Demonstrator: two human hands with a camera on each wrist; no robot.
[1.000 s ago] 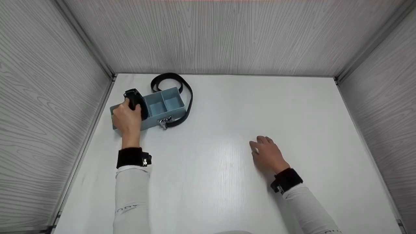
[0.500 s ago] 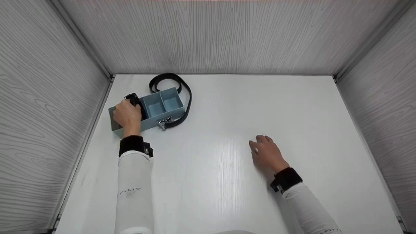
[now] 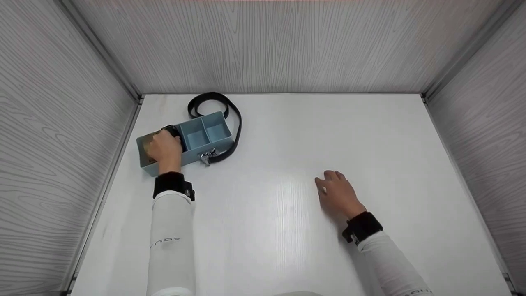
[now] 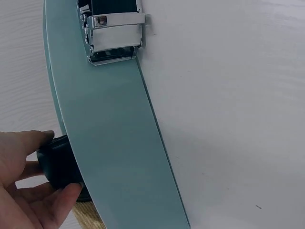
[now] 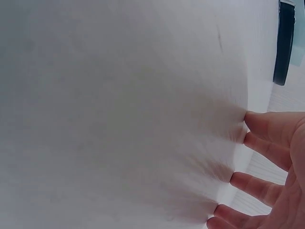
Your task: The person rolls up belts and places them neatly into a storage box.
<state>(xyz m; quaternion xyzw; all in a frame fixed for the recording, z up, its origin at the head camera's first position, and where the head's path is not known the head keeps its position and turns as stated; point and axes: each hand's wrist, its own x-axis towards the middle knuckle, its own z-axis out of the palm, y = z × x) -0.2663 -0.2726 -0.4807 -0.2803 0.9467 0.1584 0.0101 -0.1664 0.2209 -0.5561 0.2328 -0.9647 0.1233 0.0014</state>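
Observation:
A pale blue three-compartment box (image 3: 191, 156) stands at the left of the table. My left hand (image 3: 164, 149) is over its left compartment and pinches a smooth black coiled-looking item (image 4: 59, 164) between thumb and fingers. That item sits low, mostly behind the box wall in the left wrist view; its exact kind I cannot tell. Tan woven webbing (image 4: 89, 215) shows below it at the box edge. A black belt (image 3: 237, 128) with a silver buckle (image 4: 116, 38) curls around the box's right end. My right hand (image 3: 339, 195) rests with its fingertips on the white table, holding nothing.
The middle and right compartments (image 3: 195, 137) show bare blue floors. Grey wood-grain panels (image 3: 279, 49) close off the back and both sides of the white table (image 3: 267, 230).
My left hand has lowered the black item into the box's left compartment and shifted slightly right. The right hand, box and belt stay in place.

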